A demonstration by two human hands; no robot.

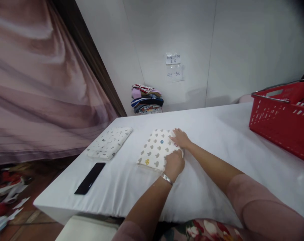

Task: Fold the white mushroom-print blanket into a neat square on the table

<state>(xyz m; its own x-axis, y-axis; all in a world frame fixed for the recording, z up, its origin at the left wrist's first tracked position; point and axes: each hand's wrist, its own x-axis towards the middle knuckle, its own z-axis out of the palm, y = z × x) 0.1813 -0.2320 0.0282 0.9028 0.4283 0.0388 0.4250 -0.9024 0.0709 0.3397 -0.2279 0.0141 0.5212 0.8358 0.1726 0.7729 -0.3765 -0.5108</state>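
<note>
A folded white cloth (153, 150) with grey mushroom prints and a few coloured ones lies flat on the white-covered table (204, 187). My left hand (175, 163), with a silver bracelet at the wrist, is curled closed at the cloth's near right corner; its fingertips are partly hidden. Just beyond it, my right hand (181, 138) rests on the far right edge of the same cloth, fingers stretched out and apart. To the left is a second folded white cloth (110, 142) with small dark prints, touched by neither hand.
A black phone (90, 178) lies near the table's left front. At right stands a red plastic basket (282, 127) with a metal handle. A stack of folded fabrics (147, 100) sits behind the table against the wall. A pink curtain (41, 83) hangs at left.
</note>
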